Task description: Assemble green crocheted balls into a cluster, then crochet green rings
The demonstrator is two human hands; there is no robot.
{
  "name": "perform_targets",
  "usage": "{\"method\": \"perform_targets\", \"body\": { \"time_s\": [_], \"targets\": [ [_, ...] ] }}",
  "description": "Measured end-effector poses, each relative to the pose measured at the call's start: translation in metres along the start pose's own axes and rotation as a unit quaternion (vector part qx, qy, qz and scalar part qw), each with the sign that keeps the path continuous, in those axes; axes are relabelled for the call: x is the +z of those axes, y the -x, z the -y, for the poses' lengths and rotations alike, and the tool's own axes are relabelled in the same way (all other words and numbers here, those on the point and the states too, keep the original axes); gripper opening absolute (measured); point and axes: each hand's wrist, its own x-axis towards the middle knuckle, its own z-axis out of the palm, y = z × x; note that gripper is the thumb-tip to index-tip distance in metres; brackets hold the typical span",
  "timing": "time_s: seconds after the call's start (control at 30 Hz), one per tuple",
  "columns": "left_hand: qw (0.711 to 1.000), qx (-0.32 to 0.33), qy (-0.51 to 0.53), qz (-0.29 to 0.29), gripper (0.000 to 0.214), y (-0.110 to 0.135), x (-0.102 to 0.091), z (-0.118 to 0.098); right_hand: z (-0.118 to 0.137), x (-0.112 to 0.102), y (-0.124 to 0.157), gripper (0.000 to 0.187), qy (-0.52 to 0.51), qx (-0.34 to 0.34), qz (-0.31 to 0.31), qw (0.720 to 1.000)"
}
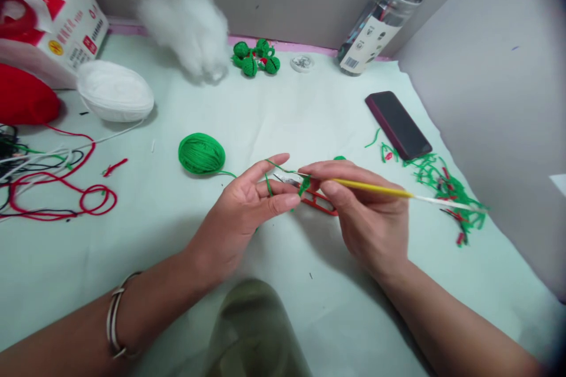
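My left hand (247,206) pinches a small green crochet piece (304,186) between thumb and a finger. Green yarn loops over its raised index finger and runs back to the green yarn ball (201,154). A crochet hook (374,187) with a yellow grip lies in my right hand (369,212), held like a pen, its tip at the green piece. Under the hands, partly hidden, rest small scissors (321,201) with orange-red handles.
White stuffing (188,29), green crocheted pieces (250,64) and a pen jar (371,23) stand along the back. White yarn (115,92) and red yarn (26,97) lie left. A phone (398,124) and yarn scraps (460,197) lie right. A blurred olive-coloured object (256,330) is at the front.
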Motion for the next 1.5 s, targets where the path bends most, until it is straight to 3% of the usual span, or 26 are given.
{"method": "perform_targets", "body": {
  "time_s": [0.13, 0.37, 0.73, 1.0, 1.13, 1.23, 1.37, 1.5],
  "targets": [
    [1.0, 0.003, -0.004, 0.002, 0.055, -0.001, -0.002, 0.0, -0.002, -0.003, -0.007, 0.015, -0.096, 0.092, 0.02, 0.991],
    [1.0, 0.014, -0.023, 0.004, 0.051, 0.0, -0.004, 0.002, -0.002, -0.007, -0.01, 0.024, -0.149, 0.152, 0.045, 0.976],
    [0.998, 0.017, -0.061, 0.017, 0.052, 0.002, -0.005, 0.0, 0.002, -0.006, -0.012, 0.025, -0.169, 0.147, 0.044, 0.974],
    [0.997, 0.014, -0.079, 0.015, 0.05, 0.002, -0.005, 0.0, 0.0, -0.006, -0.005, 0.023, -0.101, 0.081, 0.049, 0.99],
    [0.996, 0.021, -0.085, 0.006, 0.05, 0.003, -0.005, 0.001, 0.0, -0.006, 0.0, 0.018, 0.016, -0.061, 0.041, 0.997],
    [0.997, 0.021, -0.077, 0.005, 0.052, 0.004, -0.004, 0.001, 0.002, -0.006, 0.005, 0.016, 0.119, -0.168, 0.066, 0.976],
    [0.999, -0.021, -0.027, 0.032, 0.057, 0.006, 0.0, 0.001, 0.004, -0.004, 0.011, 0.022, 0.231, -0.139, 0.05, 0.962],
    [0.996, -0.059, 0.012, 0.07, 0.052, 0.004, -0.001, 0.0, 0.005, -0.004, 0.011, 0.023, 0.206, -0.152, 0.032, 0.966]
  ]
}}
